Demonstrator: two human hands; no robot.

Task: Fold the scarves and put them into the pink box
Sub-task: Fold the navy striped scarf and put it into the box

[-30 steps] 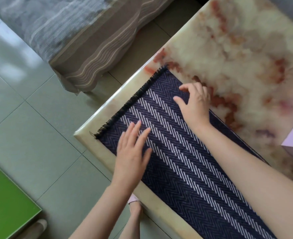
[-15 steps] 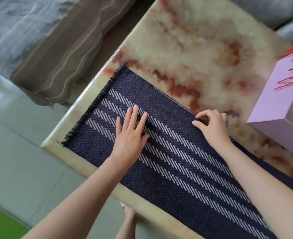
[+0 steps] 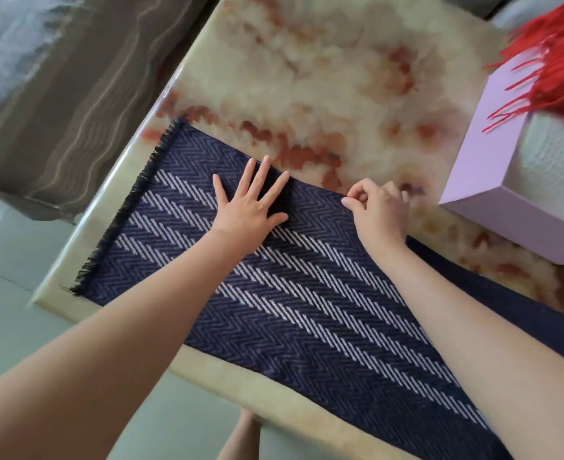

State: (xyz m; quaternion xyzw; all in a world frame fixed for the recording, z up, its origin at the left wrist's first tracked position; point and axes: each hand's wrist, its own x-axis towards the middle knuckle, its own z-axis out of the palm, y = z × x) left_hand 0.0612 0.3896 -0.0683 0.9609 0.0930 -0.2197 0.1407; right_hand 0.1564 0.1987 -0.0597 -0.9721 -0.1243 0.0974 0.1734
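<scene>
Bare table top [image 3: 307, 78] lay past the blue scarf [image 3: 307, 293]. The pink box [image 3: 473, 144] stood close on the right.

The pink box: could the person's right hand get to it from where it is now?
Probably yes. The right hand pinches the far edge of the navy scarf, and the pink box stands close beside it, with only bare marble table between.

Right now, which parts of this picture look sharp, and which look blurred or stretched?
In the head view, the navy herringbone woven scarf is crisp around the flat left hand; the red fringed scarf and the grey striped fabric smear towards the corners; both forearms balloon at the bottom, wide-angle stretch; soft light, no hard glare on the marble table.
</scene>
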